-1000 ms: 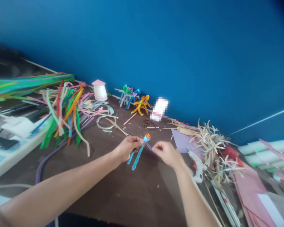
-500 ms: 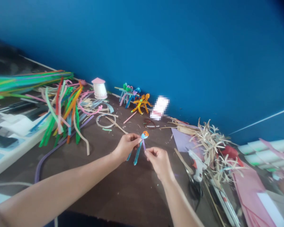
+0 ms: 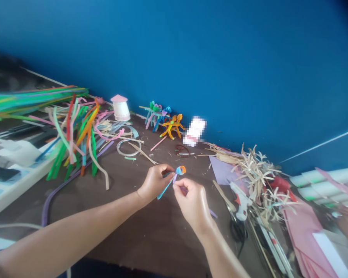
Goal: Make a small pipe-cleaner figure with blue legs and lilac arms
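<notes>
As the left hand [image 3: 156, 181] pinches the blue stem [image 3: 164, 190], its loop [image 3: 179, 171] pokes right. The right hand [image 3: 192, 202] pinches purple fuzz [image 3: 174, 178] below.

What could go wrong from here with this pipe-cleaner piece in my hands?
The purple pipe cleaner in your right hand might slip out. Your left hand could bend the blue-orange piece. Your right forearm could knock the glue gun or scissors beside it; I can't tell whether the gun is hot.

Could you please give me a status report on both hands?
Left hand pinching blue-and-orange piece. Right hand pinching purple strip. Glue gun apart, off to the right.
</notes>
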A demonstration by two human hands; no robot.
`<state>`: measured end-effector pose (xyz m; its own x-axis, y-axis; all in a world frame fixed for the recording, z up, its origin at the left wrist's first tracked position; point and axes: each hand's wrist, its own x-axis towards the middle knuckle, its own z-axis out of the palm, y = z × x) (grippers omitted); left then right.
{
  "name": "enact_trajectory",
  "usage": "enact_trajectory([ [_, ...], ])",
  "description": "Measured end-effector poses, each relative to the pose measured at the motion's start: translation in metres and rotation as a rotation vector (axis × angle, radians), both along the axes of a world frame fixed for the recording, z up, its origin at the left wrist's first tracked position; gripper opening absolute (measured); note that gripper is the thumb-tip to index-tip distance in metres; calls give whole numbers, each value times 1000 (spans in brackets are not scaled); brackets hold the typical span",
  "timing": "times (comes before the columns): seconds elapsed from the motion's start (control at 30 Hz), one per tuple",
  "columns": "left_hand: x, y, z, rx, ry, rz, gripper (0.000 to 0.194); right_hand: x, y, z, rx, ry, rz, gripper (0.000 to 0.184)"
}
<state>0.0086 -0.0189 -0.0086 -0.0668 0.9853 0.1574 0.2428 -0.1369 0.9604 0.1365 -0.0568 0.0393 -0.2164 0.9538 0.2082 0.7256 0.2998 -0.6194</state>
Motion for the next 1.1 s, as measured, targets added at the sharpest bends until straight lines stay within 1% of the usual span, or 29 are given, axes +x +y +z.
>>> enact_trajectory([
  [0.07, -1, 0, 1, -5, 19, -22, 13, 1, 1, 1, 22, -12, 10, 14],
  [0.13, -1, 1, 2, -36, 8, -73, 13, 3, 4, 6, 68, -43, 19, 14],
  [0.23, -1, 0, 6, -82, -27, -171, 12, 8, 10, 17, 155, -142, 33, 12],
  [0.3, 0, -1, 7, -131, -85, -216, 12, 13, 15, 25, 184, -199, 41, 12],
  [0.43, 1, -1, 7, -265, -254, -267, 15, 20, 22, 35, 159, -220, 79, 12],
  [0.6, 1, 0, 8, -308, -298, -294, 12, 23, 23, 36, 104, -224, 130, 9],
  [0.7, 1, 0, 9, -286, -284, -272, 11, 22, 22, 37, 110, -293, 136, 10],
  [0.83, 0, -1, 11, -126, -125, -259, 8, 18, 23, 42, 96, -378, 169, 13],
  [0.9, -1, -2, 12, -75, -56, -280, 8, 17, 25, 43, 99, -387, 175, 12],
  [0.97, -2, -2, 12, -68, -16, -306, 10, 17, 28, 43, 106, -383, 177, 11],
  [1.1, -3, -2, 10, -56, 9, -374, 10, 19, 39, 39, 64, -342, 183, 11],
])
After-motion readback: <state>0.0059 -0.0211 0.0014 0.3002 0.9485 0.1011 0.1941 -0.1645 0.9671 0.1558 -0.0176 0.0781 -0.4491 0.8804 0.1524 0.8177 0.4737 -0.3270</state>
